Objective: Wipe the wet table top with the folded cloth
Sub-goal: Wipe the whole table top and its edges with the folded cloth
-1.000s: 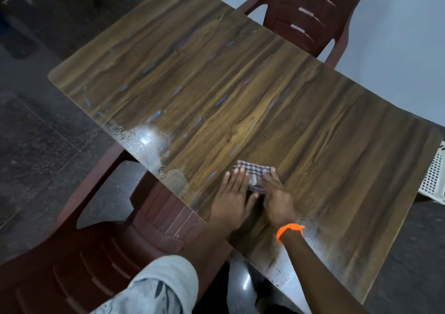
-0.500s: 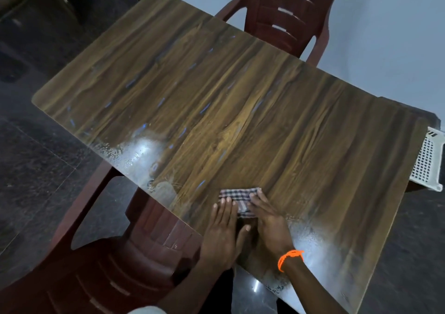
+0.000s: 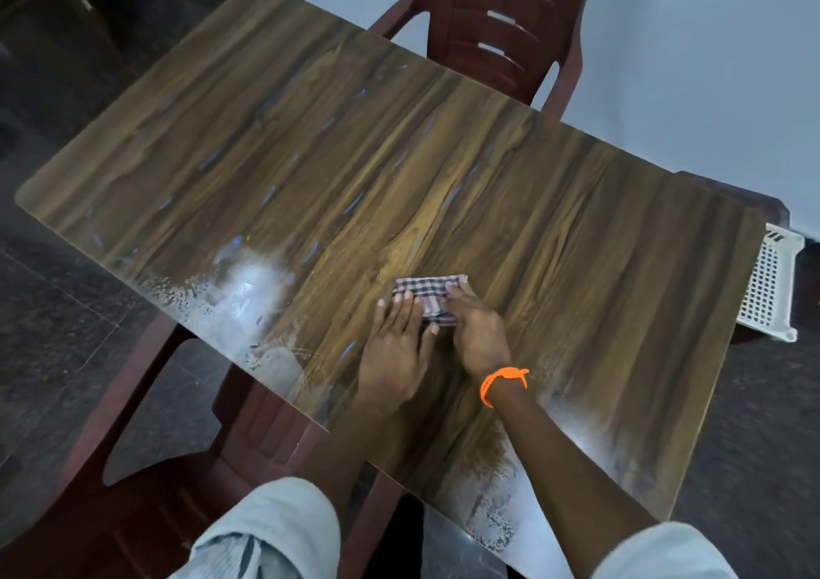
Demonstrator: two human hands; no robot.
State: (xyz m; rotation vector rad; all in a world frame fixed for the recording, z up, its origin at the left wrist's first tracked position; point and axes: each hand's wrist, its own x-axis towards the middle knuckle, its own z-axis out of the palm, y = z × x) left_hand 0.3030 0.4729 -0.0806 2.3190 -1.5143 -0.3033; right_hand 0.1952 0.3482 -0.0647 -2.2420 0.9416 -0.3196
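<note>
A small folded checked cloth lies on the wood-grain table top, near the table's front edge. My left hand lies flat with straight fingers, its fingertips pressing on the cloth's left part. My right hand, with an orange band on the wrist, presses the cloth's right part with flat fingers. Streaks and droplets of water shine over the table's left half and along the front edge.
A dark red plastic chair stands at the table's far side by the pale wall. Another red chair is at the near left, partly under the table. A white perforated basket sits past the right end.
Both hands stay pressed on the cloth in about the same spot near the front edge. The camera view has shifted, so the table sits differently in frame.
</note>
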